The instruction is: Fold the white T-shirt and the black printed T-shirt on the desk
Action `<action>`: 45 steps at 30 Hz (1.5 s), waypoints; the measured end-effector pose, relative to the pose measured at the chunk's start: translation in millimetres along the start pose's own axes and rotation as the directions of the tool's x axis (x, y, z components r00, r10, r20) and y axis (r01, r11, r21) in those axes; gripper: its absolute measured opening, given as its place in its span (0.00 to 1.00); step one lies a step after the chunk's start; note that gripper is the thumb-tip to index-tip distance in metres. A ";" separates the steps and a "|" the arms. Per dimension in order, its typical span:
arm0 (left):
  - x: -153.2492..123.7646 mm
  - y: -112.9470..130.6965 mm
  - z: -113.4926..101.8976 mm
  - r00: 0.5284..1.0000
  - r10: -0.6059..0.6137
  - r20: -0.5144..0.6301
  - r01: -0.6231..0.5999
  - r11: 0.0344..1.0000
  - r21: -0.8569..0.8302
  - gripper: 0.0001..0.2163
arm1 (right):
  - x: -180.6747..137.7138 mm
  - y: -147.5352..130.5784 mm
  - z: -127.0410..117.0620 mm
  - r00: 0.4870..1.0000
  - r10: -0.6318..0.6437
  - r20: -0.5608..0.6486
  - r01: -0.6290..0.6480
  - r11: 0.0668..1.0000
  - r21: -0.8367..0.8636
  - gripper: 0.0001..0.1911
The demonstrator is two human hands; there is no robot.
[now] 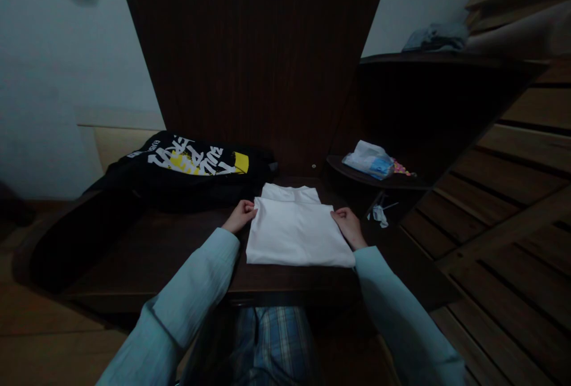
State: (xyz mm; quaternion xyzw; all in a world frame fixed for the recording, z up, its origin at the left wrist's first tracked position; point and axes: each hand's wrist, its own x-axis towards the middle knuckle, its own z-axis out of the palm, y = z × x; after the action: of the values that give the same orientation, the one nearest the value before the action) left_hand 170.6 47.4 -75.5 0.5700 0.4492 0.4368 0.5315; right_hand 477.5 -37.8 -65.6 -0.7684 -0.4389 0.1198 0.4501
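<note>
A white folded garment (pixel 298 231), perhaps a shirt, lies on the dark wooden desk (pixel 191 267) in front of me. Its far part shows beyond the upper fold. My left hand (pixel 242 215) pinches the far left corner of the fold between thumb and fingers. At the far right corner, my right hand (pixel 350 225) grips the cloth edge in the same way. Both wrists come out of light blue-green sleeves. To the left of the white cloth, a black garment (pixel 187 160) with white and yellow lettering lies in a heap.
On a low corner shelf (pixel 401 184) at the right sits a clear and blue plastic packet (pixel 369 160) beside something pink. A crumpled white scrap (pixel 380 216) lies beneath. Folded denim-like cloth (pixel 437 37) rests on the upper shelf. A dark panel (pixel 267 65) stands behind the desk.
</note>
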 end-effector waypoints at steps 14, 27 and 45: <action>-57.6 15.4 -25.6 0.774 -0.111 0.624 0.129 0.992 0.016 0.22 | -5.4 -3.2 -1.7 0.986 -0.099 0.137 0.120 0.981 -0.151 0.15; -59.6 19.7 -27.3 0.727 -0.123 0.676 0.066 0.992 0.109 0.18 | -4.7 -2.2 0.5 0.987 -0.085 0.135 0.107 0.980 -0.169 0.12; -59.9 24.7 -23.4 0.807 -0.228 0.544 0.210 0.973 0.097 0.09 | -1.0 3.1 3.3 0.988 -0.083 0.132 0.103 0.983 -0.155 0.12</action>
State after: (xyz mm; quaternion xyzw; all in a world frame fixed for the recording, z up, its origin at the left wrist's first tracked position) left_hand 136.1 -6.9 -50.9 0.6245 0.3466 0.1823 0.6757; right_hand 476.7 -37.3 -70.1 -0.7719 -0.5098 0.1105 0.3634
